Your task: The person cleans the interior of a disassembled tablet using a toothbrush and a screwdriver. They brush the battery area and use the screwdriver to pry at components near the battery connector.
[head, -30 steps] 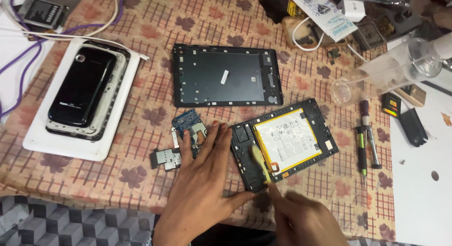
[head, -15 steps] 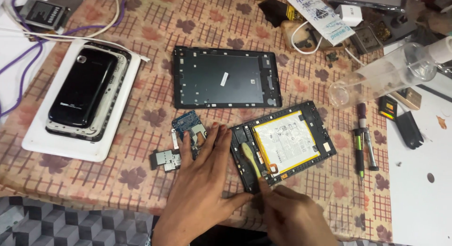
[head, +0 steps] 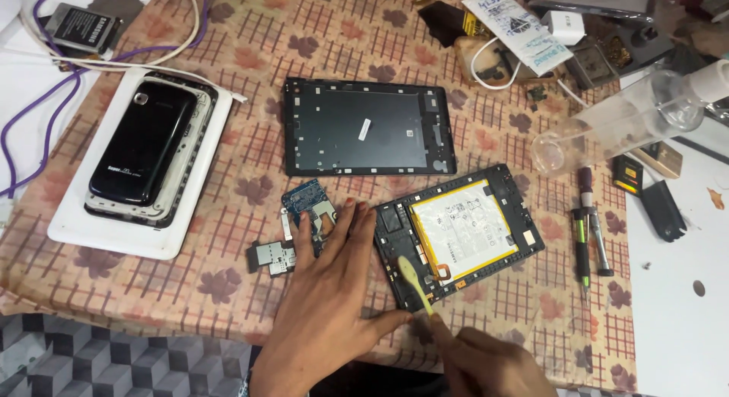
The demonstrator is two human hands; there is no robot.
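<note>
**A:** Item one?

**B:** Opened black tablet frame with a white, yellow-edged battery pack [head: 458, 234], lying at an angle on the leaf-patterned brown tablecloth [head: 228, 283], near its front edge. Work piece.

**A:** Item two?

**B:** Pale yellow toothbrush [head: 414, 279], bristle head resting on the frame's lower left part, just beside the battery. Right hand [head: 490, 363] is closed around its handle.

**A:** Left hand?

**B:** Left hand [head: 326, 291], flat and spread, nothing grasped; thumb reaching toward the frame's near corner, fingers lying over a small blue circuit board [head: 310, 207], with a small grey metal bracket piece [head: 269, 256] beside them.

**A:** Handling notes for the brushing?

**B:** In my judgement: short, light strokes, keeping the bristles off the orange flex by the battery's lower edge. Press the frame steady at its corner so that it does not skate on the cloth. Sweep debris outward, away from the loose board.

**A:** Surroundings?

**B:** Black rectangular tablet back cover [head: 368, 127], behind the frame, apart. Black phone on a white slab tray [head: 140, 150], far left. Screwdrivers with green and dark handles [head: 585, 230], right of the frame. Clear plastic bottle [head: 615, 124], lying on its side.
</note>
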